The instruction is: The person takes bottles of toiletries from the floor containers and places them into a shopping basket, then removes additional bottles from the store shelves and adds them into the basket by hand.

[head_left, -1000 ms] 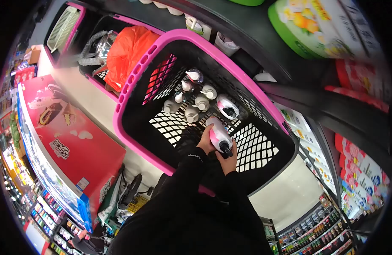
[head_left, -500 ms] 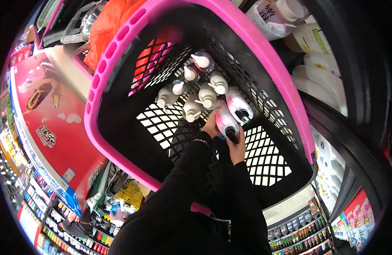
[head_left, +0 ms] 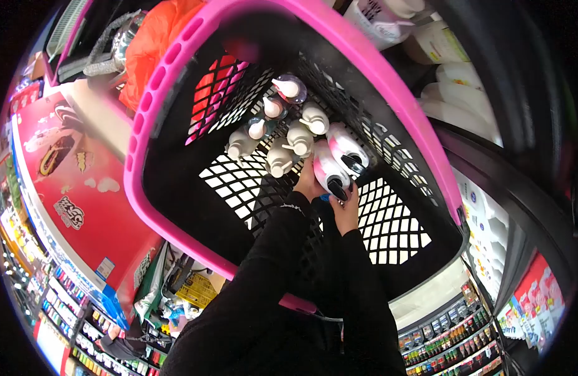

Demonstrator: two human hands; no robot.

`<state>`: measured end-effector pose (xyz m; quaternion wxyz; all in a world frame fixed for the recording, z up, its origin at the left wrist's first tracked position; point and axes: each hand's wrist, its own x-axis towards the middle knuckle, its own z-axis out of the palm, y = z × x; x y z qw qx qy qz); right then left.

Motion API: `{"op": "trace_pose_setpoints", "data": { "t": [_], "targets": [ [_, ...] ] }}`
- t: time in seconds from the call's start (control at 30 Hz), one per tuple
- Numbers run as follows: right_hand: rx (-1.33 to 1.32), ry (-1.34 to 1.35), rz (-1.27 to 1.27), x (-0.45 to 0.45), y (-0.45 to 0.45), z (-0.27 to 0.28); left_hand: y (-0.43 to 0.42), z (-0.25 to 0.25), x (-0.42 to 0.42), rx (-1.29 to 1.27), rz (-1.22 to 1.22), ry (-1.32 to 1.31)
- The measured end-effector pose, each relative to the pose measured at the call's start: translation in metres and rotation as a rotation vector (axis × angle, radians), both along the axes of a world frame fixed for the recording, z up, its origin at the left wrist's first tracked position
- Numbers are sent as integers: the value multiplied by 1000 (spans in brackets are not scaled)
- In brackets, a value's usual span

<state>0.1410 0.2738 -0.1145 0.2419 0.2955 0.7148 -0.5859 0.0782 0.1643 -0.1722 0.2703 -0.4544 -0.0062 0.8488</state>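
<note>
Inside a black mesh shopping basket (head_left: 389, 282) with a pink rim, my left hand (head_left: 309, 182) is wrapped round the side of a white-and-pink bottle (head_left: 327, 165) with a black cap. My right hand (head_left: 347, 210) grips the same bottle near its cap, fingers closed. A matching bottle (head_left: 346, 143) stands right beside it, toward the basket's right wall. Several cream pump bottles (head_left: 299, 139) cluster just beyond my left hand. Behind them are clear bottles with pale pink tops (head_left: 289, 88). The held bottle's base is hidden, so I cannot tell whether it touches the basket floor.
Left of the basket is a red printed case (head_left: 69, 169), with an orange bag (head_left: 154, 53) above it. White containers (head_left: 386, 22) and wrapped rolls (head_left: 458, 100) sit at the upper right. Shelves of small goods (head_left: 449, 348) line the bottom.
The held bottle has shifted slightly up and left and sits closer alongside its matching bottle. Both hands stay on it. The whole view has shifted a little.
</note>
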Motion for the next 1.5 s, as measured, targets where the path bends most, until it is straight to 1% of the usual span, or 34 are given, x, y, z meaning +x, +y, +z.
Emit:
{"op": "trace_pose_setpoints", "data": {
  "t": [0.03,0.07,0.1,0.17,0.23,0.3,0.33,0.4,0.43,0.5,0.53,0.57,0.63,0.7,0.77,0.83,0.87,0.9,0.97,1.0,1.03,1.07,1.1,1.13,1.17,1.2,1.23,1.27,1.3,1.37,1.43,1.5],
  "targets": [
    [51,-73,31,3,1,1,-2,9,2,2,-7,18],
    [52,-68,109,8,4,3,-4,14,8,-106,-76,-52],
    [116,-94,194,13,6,7,-7,20,14,-217,-142,-119],
    [91,-136,324,30,16,6,-9,1,38,-412,-369,-141],
    [91,-149,451,31,16,29,-16,38,32,-508,-613,-115],
    [115,-124,502,33,11,53,-25,55,36,-563,-809,73],
    [123,-105,529,32,7,69,-32,56,37,-584,-810,109],
    [105,-70,568,34,-2,95,-48,57,34,-945,-1302,949],
    [104,-52,577,36,-6,105,-52,74,30,-1220,-1374,1032],
    [163,97,657,35,-17,143,-63,100,29,-960,-1139,905],
    [198,201,650,41,-22,150,-65,140,22,-901,-1093,795],
    [260,247,694,36,-29,181,-67,180,18,-838,-1050,685],
    [336,324,717,41,-40,217,-79,184,23,-737,-1015,858],
    [476,400,800,51,-48,248,-91,212,24,-899,-1125,1164],
    [478,422,852,62,-51,272,-102,216,28,-861,-1181,1269],
    [479,468,902,76,-49,287,-103,254,32,-1023,-1344,1319],
    [476,466,950,84,-47,284,-101,271,34,-1046,-1344,1381],
    [500,524,941,92,-44,286,-99,282,38,-1068,-1342,1443],
    [590,519,990,104,-38,310,-92,282,49,-1065,-1215,1582],
    [622,542,963,110,-33,321,-86,276,54,-1039,-1214,1601],
    [615,503,964,118,-28,331,-77,283,61,-904,-1236,1495],
    [603,462,967,127,-22,337,-67,290,70,-874,-1222,1472],
    [623,479,946,140,-15,339,-58,296,80,-844,-1211,1444],
    [628,531,880,156,-7,339,-48,313,92,-820,-1238,1448],
    [630,583,816,170,1,343,-37,315,102,-827,-1241,1478],
    [636,538,831,186,9,351,-27,319,114,-805,-1260,1505],
    [653,560,810,202,18,356,-18,334,128,-786,-1280,1534],
    [643,505,834,220,27,359,-11,350,143,-781,-1294,1612],
    [628,448,858,237,35,360,-3,351,156,-717,-1360,1575],
    [635,452,803,273,49,358,7,345,181,-542,-1384,1620],
    [639,445,757,307,66,345,18,334,204,-533,-1419,1678],
    [641,536,581,338,79,328,31,334,224,-518,-1451,1729]
  ]
}}
